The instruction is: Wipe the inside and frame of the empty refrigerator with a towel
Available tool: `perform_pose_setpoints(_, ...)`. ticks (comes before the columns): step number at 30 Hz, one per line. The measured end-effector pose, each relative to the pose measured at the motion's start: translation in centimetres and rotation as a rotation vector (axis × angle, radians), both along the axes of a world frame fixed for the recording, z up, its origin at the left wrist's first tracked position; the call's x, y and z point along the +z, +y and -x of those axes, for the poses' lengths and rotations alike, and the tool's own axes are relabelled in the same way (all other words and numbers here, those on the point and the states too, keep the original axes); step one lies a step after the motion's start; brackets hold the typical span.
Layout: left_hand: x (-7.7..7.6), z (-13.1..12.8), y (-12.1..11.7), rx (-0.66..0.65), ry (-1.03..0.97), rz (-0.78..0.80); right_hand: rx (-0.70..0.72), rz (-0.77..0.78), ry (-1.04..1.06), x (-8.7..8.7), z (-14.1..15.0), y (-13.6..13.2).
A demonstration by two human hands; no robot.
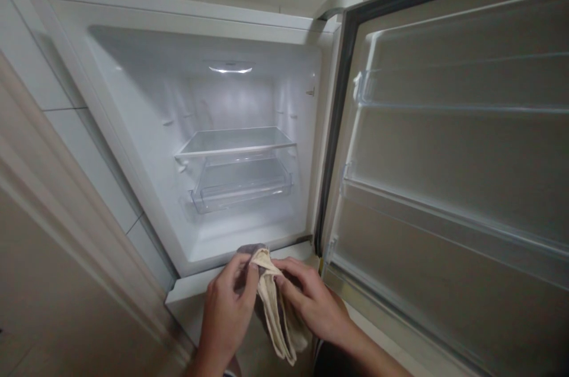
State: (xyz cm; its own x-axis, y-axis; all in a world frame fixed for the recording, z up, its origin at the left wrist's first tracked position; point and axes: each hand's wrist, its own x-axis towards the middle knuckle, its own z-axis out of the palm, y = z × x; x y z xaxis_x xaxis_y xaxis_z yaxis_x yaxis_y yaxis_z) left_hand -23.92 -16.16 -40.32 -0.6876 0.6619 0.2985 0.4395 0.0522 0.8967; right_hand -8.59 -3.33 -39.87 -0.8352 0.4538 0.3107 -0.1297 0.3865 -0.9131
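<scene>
A glass shelf [235, 140] and clear drawer [246, 190] sit inside a lit refrigerator [133, 104], its open door [444, 152] filling the right. At its lower edge, partly blocking it, left hand [229, 300] and right hand [313, 297] pinch a folded cloth [270, 300] (beige, partly greyish), long axis running downward, loose end angled slightly right.

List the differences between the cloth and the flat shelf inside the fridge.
The cloth is beige and grey; the shelf is pale with a white front edge. The cloth is bunched and hangs in folds, while the shelf lies flat. The left hand and right hand hold the cloth; neither touches the shelf, which sits inside the fridge.
</scene>
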Motion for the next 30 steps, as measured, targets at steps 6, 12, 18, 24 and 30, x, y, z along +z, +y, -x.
perform_pose_setpoints(6,0.9,-0.7,0.3,0.038,0.25,0.022,-0.102,-0.139,0.011,-0.7,0.5,-0.3)
perform_pose_setpoints(12,1.2,-0.9,0.1,-0.07,0.299,0.035,-0.213,-0.323,0.038,-1.1,0.5,0.0)
perform_pose_setpoints(18,1.3,-1.4,0.2,-0.109,0.436,0.08,-0.268,-0.467,0.037,-0.9,0.1,0.3)
perform_pose_setpoints(24,0.6,-1.5,0.4,-0.143,0.252,0.07,-0.212,-0.503,0.011,-0.7,0.0,0.7)
perform_pose_setpoints(30,0.2,-0.8,0.5,-0.194,0.015,0.068,-0.179,-0.476,-0.007,-0.5,-0.2,0.6)
